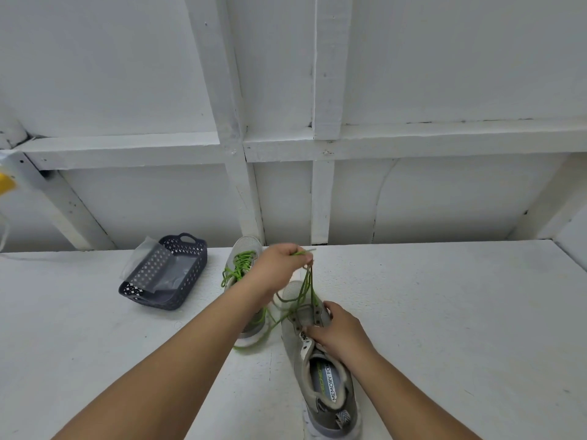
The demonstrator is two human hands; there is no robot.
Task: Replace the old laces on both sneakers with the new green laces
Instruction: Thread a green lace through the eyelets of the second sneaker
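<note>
Two grey sneakers stand on the white table. The near sneaker (pixel 320 389) points away from me and its eyelets are mostly bare. A green lace (pixel 305 289) runs up from its front eyelets; my left hand (pixel 279 265) pinches both of its ends and holds them raised above the toe. My right hand (pixel 338 333) grips the tongue and right side of this sneaker. The far sneaker (pixel 246 249) sits behind my left forearm with a green lace (pixel 239 269) threaded through it and loose ends trailing on the table.
A dark perforated plastic basket (pixel 187 274) with clear plastic wrap in it sits at the left of the table. A white framed wall rises right behind the table's back edge. A yellow object (pixel 6 184) shows at the far left edge.
</note>
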